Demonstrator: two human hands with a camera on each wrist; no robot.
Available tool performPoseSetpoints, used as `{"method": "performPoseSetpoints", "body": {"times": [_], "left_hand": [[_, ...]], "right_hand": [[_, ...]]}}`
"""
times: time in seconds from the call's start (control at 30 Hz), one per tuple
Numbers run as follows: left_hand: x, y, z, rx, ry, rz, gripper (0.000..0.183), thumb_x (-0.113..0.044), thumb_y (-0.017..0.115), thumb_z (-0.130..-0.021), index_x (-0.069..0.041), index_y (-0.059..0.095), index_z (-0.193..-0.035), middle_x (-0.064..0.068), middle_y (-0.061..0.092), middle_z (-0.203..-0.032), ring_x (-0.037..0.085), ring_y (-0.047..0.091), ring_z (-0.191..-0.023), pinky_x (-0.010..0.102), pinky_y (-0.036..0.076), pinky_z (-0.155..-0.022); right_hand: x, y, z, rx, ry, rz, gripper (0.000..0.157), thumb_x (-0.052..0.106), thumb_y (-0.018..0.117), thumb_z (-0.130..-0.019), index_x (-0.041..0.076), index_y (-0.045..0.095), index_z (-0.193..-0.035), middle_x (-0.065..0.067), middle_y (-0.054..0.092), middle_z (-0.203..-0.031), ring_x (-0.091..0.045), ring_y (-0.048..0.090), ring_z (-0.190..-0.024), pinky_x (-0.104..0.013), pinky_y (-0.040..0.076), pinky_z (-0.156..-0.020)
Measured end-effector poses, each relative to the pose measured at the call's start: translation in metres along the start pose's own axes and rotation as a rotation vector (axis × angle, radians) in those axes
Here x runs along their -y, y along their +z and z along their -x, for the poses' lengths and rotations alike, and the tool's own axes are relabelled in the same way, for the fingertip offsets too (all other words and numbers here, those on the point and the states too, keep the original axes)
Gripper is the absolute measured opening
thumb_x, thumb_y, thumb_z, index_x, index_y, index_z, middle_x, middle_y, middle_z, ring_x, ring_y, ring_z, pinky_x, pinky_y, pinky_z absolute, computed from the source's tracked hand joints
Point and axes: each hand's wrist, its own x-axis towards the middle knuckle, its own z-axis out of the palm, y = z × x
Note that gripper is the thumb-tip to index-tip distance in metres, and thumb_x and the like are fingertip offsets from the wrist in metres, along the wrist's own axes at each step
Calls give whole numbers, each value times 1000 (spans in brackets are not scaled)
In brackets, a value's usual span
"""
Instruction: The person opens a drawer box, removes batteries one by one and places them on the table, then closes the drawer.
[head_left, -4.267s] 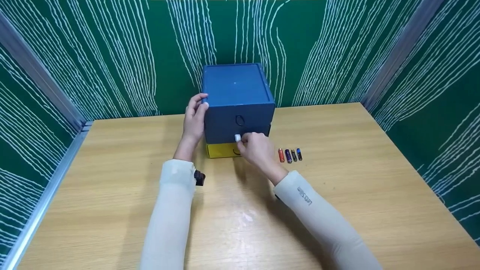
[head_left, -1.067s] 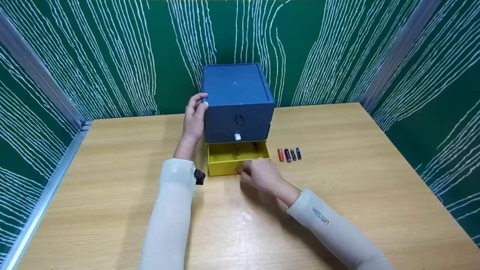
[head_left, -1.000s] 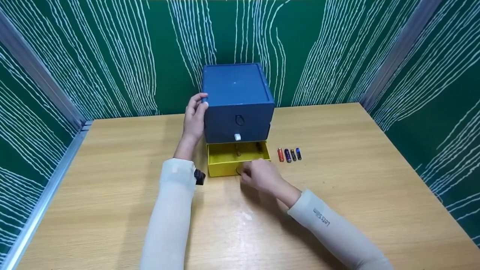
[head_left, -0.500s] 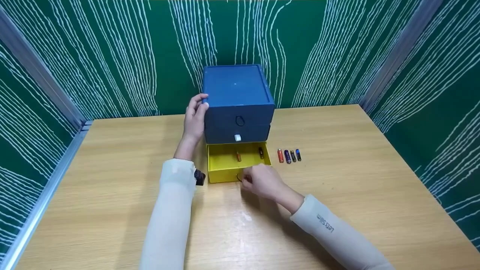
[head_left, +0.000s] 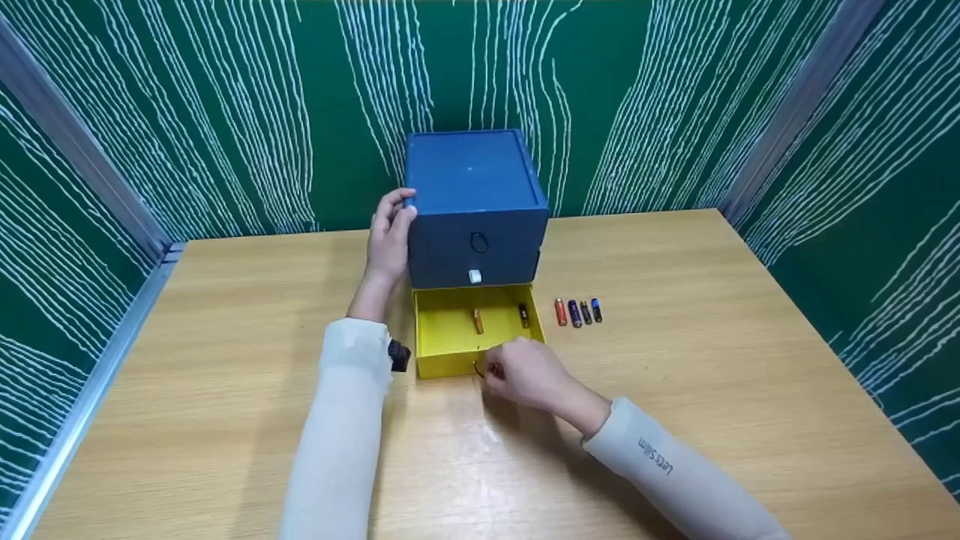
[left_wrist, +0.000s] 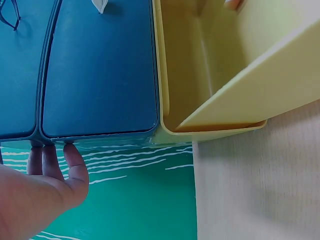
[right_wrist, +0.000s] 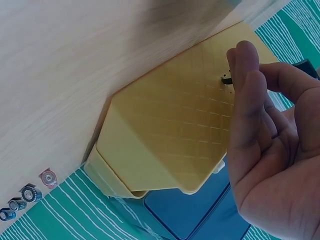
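Yellow drawer (head_left: 442,341) held open, two batteries (head_left: 478,322) inside.
Black loop (head_left: 478,369) clamped between fingers of right hand (head_left: 531,376); side of blue cabinet (head_left: 474,172) touched by left hand (head_left: 388,246), fingers apart.

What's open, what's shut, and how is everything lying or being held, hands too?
Top blue drawer: shut
Middle blue drawer: shut
Yellow drawer: pulled open
Orange battery: lying inside the yellow drawer
Dark battery: lying inside too, near its right wall
Four batteries: lying side by side on the table
Left hand: touching the blue box's left side
Right hand: pinching the yellow drawer's black loop
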Motion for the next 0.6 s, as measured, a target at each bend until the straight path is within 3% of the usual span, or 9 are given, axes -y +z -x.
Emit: {"method": "performPoseSetpoints", "body": {"times": [0.27, 0.6], "left_hand": [[-3, -1, 2, 3, -24, -7, 27, -29, 38, -90, -30, 46, -116, -3, 34, -128, 13, 35, -114, 36, 30, -97], [-24, 1, 14, 15, -32, 3, 33, -26, 37, -90, -19, 42, -122, 3, 32, -131, 17, 34, -116, 37, 29, -99]], "right_hand": [[4, -1, 4, 31, 0, -19, 6, 17, 60, -71, 20, 65, -71, 10, 60, -63, -6, 51, -55, -20, 40, -52], [4, 0, 6, 22, -16, -6, 8, 19, 60, -70, 21, 61, -63, 12, 54, -56, -6, 46, -50, -20, 36, -48]]}}
